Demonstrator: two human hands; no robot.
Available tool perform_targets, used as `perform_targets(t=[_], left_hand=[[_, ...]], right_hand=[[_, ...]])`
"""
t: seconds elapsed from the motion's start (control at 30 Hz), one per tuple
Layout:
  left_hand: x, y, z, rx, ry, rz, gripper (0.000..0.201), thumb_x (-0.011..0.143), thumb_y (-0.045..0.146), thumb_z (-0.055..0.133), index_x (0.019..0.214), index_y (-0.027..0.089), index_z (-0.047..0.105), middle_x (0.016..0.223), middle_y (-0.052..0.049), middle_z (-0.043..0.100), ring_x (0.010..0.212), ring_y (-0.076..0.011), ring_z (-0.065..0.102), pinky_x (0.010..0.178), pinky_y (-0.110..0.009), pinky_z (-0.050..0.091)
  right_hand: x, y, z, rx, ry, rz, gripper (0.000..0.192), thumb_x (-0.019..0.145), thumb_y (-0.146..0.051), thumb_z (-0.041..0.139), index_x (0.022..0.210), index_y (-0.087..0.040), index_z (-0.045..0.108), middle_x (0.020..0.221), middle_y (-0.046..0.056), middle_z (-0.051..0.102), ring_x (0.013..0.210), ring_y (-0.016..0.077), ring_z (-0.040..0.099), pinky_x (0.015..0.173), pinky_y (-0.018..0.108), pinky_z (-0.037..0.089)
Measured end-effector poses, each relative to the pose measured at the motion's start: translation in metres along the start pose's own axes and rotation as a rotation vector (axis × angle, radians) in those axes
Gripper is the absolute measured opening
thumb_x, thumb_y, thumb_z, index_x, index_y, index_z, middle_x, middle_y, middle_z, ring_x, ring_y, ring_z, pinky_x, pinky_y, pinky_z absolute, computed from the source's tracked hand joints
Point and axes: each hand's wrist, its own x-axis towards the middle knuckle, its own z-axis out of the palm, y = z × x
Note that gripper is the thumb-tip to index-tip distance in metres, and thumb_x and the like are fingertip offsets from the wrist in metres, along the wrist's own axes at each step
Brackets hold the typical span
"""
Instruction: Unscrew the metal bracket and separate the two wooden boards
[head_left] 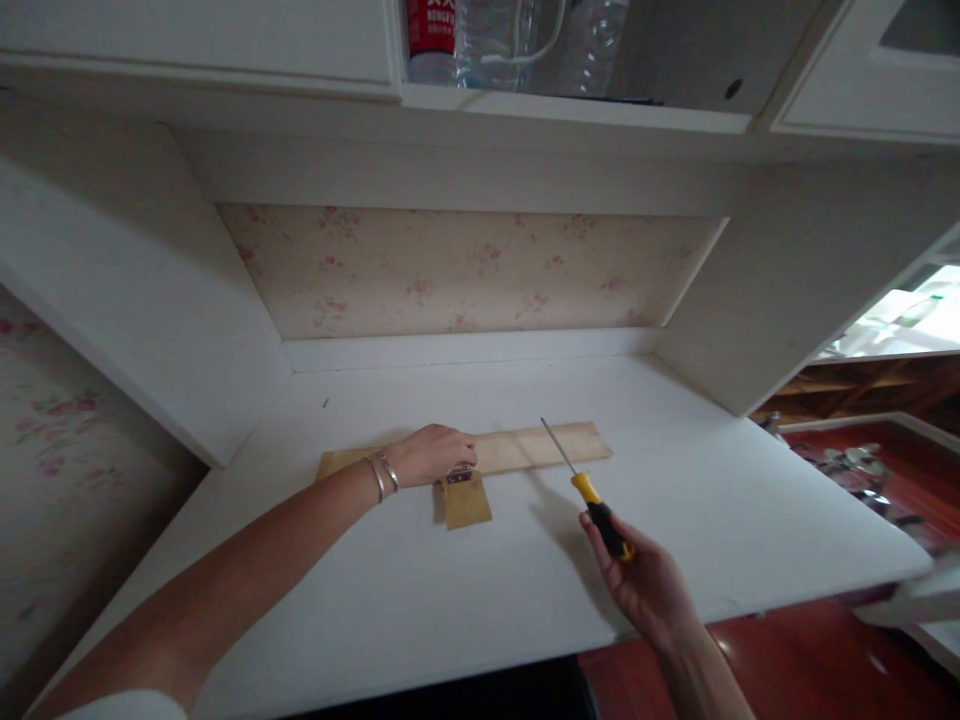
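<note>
**Screwdriver held off to the side of a hinged wood strip**

On the white worktop lies a long thin wooden strip, its long axis running from 9 to 3 o'clock across the view. A smaller wooden piece lies just on its near side, and a small metal hinge sits where the two meet.

The left hand rests palm-down on the strip, fingers curled over it right at the hinge; this grip presses rather than closes round anything, and two bangles show at the wrist.

The right hand is wrapped around the black-and-yellow handle of a screwdriver, a narrow, closed grip. The shaft points toward 11 o'clock, its tip over the strip a little to the right of the left hand's fingertips. From the tip, the hinge lies toward 8 o'clock, near but clearly apart. The left hand is the nearer one to the hinge, practically touching it.

Above, at 12 o'clock, plastic bottles stand on a shelf.
</note>
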Motion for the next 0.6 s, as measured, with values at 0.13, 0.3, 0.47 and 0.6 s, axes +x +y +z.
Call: perform_targets(t=[0.13, 0.3, 0.47, 0.6], left_hand=[[0.007, -0.003, 0.004, 0.049, -0.031, 0.033, 0.018, 0.083, 0.008, 0.054, 0.081, 0.023, 0.064, 0.088, -0.004, 0.063, 0.079, -0.0179, 0.059, 0.064, -0.027, 0.04], [0.008, 0.001, 0.008, 0.072, -0.013, -0.029, 0.014, 0.082, 0.009, 0.055, 0.081, 0.02, 0.063, 0.085, -0.008, 0.063, 0.078, -0.0215, 0.061, 0.066, -0.03, 0.042], [0.005, 0.003, 0.009, 0.036, -0.003, -0.119, 0.014, 0.087, 0.02, 0.051, 0.08, 0.019, 0.063, 0.087, -0.01, 0.064, 0.077, -0.023, 0.061, 0.067, -0.032, 0.043], [0.007, -0.004, 0.014, -0.062, 0.075, -0.221, 0.026, 0.093, 0.03, 0.043, 0.082, 0.02, 0.064, 0.091, -0.009, 0.064, 0.081, -0.0222, 0.06, 0.074, -0.031, 0.043]], right_hand=[[-0.009, 0.021, 0.001, -0.049, -0.106, 0.057, 0.031, 0.073, -0.009, 0.071, 0.103, -0.006, 0.065, 0.106, 0.016, 0.068, 0.096, 0.0235, 0.066, 0.083, 0.026, 0.056], [-0.007, 0.039, 0.023, -0.11, -0.191, 0.022, 0.033, 0.07, -0.014, 0.076, 0.101, -0.011, 0.066, 0.103, 0.012, 0.069, 0.088, 0.0225, 0.068, 0.078, 0.026, 0.058], [-0.002, 0.062, 0.027, -0.103, -0.215, -0.005, 0.038, 0.069, -0.017, 0.078, 0.104, -0.017, 0.064, 0.104, 0.008, 0.069, 0.084, 0.0207, 0.069, 0.076, 0.027, 0.058], [-0.001, 0.071, 0.024, -0.127, -0.262, -0.033, 0.041, 0.073, -0.018, 0.076, 0.111, -0.017, 0.061, 0.107, 0.009, 0.067, 0.082, 0.0192, 0.068, 0.077, 0.028, 0.057]])
